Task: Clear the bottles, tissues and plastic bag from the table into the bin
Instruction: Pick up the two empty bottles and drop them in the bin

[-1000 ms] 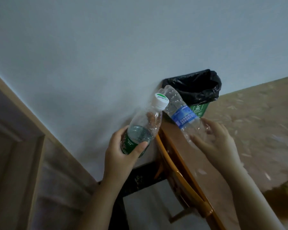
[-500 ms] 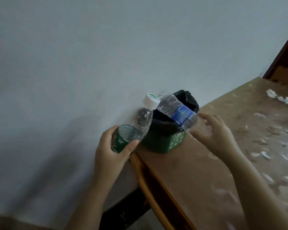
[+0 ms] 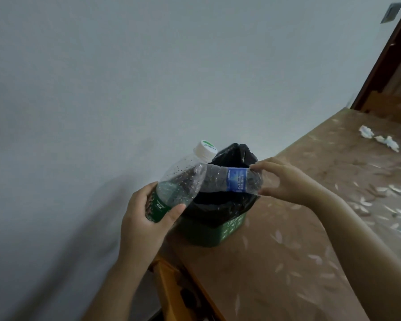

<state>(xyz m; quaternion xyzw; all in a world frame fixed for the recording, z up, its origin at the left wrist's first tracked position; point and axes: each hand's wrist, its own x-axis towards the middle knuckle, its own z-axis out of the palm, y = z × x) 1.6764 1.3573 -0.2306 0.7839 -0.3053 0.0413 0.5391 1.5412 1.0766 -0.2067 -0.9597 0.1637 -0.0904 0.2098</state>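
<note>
My left hand (image 3: 146, 218) grips a clear bottle with a green label (image 3: 178, 186) and a white cap, tilted up toward the wall. In my right hand (image 3: 285, 179) a clear bottle with a blue label (image 3: 232, 180) lies almost level, held at its base by fingers and thumb. Both bottles hang over the mouth of the green bin (image 3: 208, 230), which has a black liner (image 3: 232, 158) and stands on the table at its left end. Crumpled white tissues (image 3: 377, 137) lie far along the table on the right.
The table (image 3: 299, 251) has a brown leaf-patterned cover and an orange wooden edge at the left. A pale wall runs right behind the bin. A dark wooden frame stands at the far right.
Both hands have carried the bottles nearer to the bin and over its mouth. The blue-label bottle has swung from tilted to nearly level. The view has turned right, showing the tissues.
</note>
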